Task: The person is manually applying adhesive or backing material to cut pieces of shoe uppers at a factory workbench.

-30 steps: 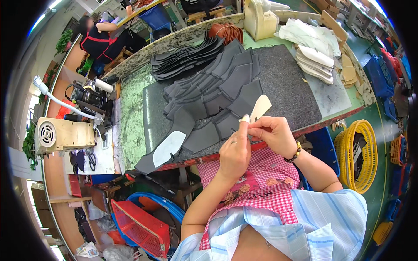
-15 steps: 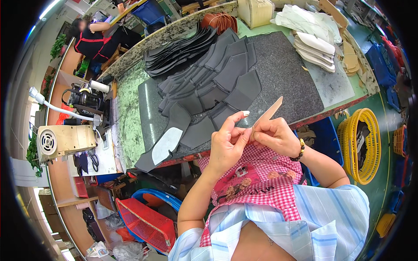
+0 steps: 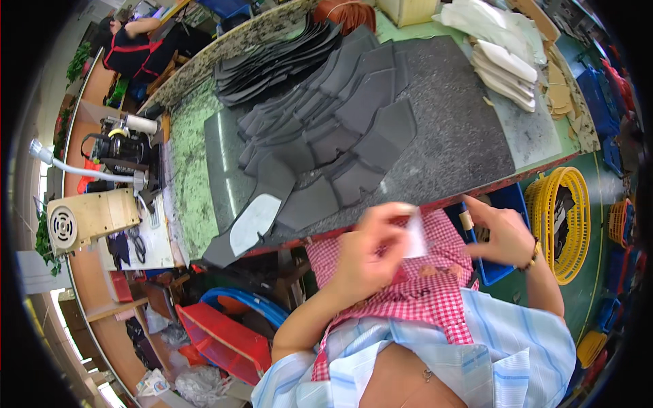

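White piece (image 3: 416,236), blurred and pinched by the left hand (image 3: 375,251) over the checked apron (image 3: 441,299) before the desk (image 3: 192,136), could drop if that grip is loose, since the right hand (image 3: 502,234), fingers spread wide, gives no support.

The person wore a white and pale blue shirt (image 3: 500,323) with darker blue stripes, short loose sleeves (image 3: 551,347) and an open collar (image 3: 445,353). The apron (image 3: 408,309) was pink-red and white check, printed with dark lettering, its strap (image 3: 457,326) of matching cloth. A yellow and dark beaded bracelet (image 3: 535,254) circled the wrist behind the right hand (image 3: 502,234); a small pendant (image 3: 427,375) lay at the neckline.
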{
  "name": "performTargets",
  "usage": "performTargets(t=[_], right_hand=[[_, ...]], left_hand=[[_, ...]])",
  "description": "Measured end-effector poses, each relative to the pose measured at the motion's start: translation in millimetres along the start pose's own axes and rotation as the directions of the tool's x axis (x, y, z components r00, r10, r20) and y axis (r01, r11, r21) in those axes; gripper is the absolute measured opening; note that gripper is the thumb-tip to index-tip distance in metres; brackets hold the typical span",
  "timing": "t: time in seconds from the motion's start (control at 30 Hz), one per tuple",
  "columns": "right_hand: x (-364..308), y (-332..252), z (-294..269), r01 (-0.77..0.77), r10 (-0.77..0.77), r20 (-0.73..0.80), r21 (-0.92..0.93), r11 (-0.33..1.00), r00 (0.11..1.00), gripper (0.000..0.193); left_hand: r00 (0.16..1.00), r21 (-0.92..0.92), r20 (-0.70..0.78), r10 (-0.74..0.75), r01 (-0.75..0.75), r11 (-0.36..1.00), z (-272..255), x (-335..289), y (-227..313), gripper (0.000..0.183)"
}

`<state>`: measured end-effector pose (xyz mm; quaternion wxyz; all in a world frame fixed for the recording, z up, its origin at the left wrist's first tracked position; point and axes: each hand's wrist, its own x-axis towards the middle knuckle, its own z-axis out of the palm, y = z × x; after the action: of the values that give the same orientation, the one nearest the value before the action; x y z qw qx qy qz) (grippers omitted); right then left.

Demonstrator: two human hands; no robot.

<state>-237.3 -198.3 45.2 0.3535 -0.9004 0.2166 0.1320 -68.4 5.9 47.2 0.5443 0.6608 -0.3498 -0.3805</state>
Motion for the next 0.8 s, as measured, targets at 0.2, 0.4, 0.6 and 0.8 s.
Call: performTargets(t=[0.2,0.4,0.6,0.8], right_hand=[[57.2,-53.4,19.3,0.157,-0.249,-0.038,0.866,0.475,0.968,0.032],[137.1,-49.7,59.7,0.461,-0.376,-0.559,0.012,0.887,0.739,0.033],[152.4,-51.3,69.4,0.416,-0.45,-0.574,-0.199,0.887,0.684,0.036],[150.4,-55.4,59.7,0.189,-0.383,-0.652,-0.35,0.918,0.654,0.071]], left_hand=[[0.965,0.056,-0.192,0.181,-0.174,0.983,-42.5,7.3,-19.6,0.071],[0.914,-0.082,-0.39,-0.114,0.088,0.993,-79.2,31.1,-52.2,0.055],[0.924,-0.028,-0.358,-0.136,0.135,0.99,-88.2,37.3,-78.3,0.053],[0.949,0.684,-0.314,0.018,0.213,0.697,-80.7,45.5,-50.4,0.051]])
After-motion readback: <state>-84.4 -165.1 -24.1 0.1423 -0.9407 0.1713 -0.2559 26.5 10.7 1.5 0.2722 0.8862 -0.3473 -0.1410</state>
